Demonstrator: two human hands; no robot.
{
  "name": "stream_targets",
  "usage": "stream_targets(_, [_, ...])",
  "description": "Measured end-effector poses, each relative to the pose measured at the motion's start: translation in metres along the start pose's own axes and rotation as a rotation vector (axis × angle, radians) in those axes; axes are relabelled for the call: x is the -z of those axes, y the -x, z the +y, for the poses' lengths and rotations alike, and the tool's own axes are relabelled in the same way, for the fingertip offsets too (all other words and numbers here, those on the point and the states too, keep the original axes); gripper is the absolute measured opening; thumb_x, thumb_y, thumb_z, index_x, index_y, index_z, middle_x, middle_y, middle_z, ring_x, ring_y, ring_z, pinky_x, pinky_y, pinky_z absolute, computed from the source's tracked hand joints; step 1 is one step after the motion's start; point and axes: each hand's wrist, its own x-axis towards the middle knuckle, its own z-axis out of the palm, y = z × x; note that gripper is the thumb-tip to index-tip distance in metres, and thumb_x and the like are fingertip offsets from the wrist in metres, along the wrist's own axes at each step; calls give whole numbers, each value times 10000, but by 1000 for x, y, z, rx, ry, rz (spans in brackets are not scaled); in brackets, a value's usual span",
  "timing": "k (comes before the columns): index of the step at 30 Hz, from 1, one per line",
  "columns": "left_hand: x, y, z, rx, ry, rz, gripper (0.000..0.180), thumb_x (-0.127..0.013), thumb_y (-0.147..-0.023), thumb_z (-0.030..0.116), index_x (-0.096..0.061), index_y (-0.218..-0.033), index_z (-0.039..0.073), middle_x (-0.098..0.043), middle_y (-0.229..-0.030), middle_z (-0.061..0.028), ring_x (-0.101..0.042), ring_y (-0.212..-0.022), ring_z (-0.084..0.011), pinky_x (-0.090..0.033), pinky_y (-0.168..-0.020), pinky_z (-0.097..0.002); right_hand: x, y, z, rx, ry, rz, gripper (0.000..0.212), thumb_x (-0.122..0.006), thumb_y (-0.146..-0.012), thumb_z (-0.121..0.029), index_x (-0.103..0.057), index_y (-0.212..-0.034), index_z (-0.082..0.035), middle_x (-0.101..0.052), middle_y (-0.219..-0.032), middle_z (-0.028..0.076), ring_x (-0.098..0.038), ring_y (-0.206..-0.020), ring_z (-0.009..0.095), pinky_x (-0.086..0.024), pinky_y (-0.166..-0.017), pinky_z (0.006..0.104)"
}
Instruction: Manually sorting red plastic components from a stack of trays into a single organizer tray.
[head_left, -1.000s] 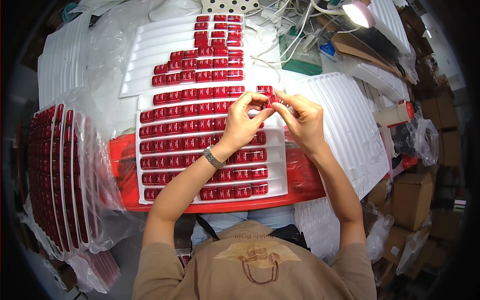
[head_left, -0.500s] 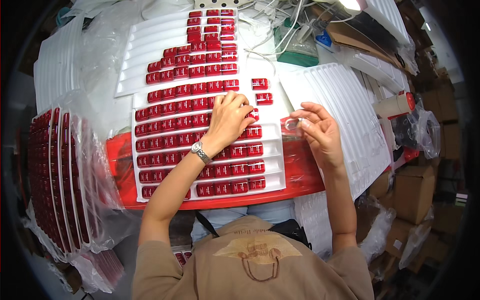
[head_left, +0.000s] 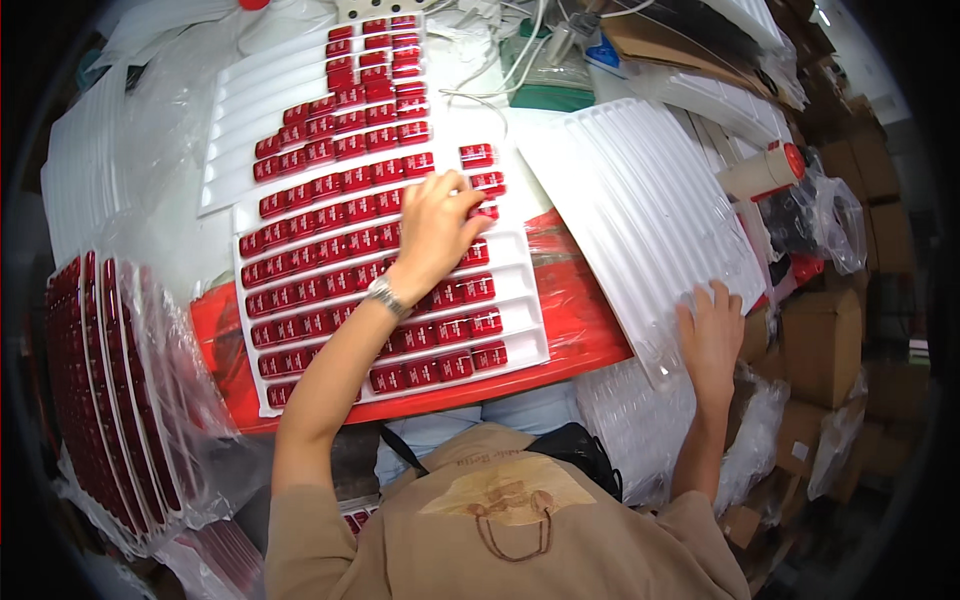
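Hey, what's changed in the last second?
Both hands let go of the red block they were pinching. The right hand moved right, to the white trays; I can't tell whether it holds anything. The left hand stayed over the loaded tray, whose visible rows look unchanged.

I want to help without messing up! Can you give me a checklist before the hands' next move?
1. Left hand away from the small glossy red rectangular blocks: not ok; its fingers are right by some.
2. Left hand gripping a block: cannot tell.
3. Right hand off the white ribbed plastic tray at the right: cannot tell; fingers overlap its corner in view.
4. Near white ribbed plastic tray, blocks in rows: ok, where visible.
5. Near tray filled: not ok; several rows stop short of its right edge.
6. Far white ribbed plastic tray filled: not ok; blocks cover only part.
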Motion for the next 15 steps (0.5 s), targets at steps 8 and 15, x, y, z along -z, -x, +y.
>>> stream_targets(8, [29, 25, 14, 35, -102, 0, 408, -775, -675, 253, -654, -1019, 70, -581, -990, -53, -524, -947, -215, -375, -822, -356, -9, -14, -9, -187, -862, 58, 274, -581, -838, -30, -588, -1108, 14, -627, -934, 93, -586, -810, 173, -481, -719, 300])
stream_targets(15, [25, 46, 19, -18, 129, -88, 296, -736, -714, 152, -632, -966, 39, -577, -940, -79, -532, -876, -221, -411, -766, -342, 17, -46, -90, -13, -1734, -489, 241, -569, -857, 23, -564, -1097, 40, -620, -950, 76, -597, -797, 100, -489, -718, 214])
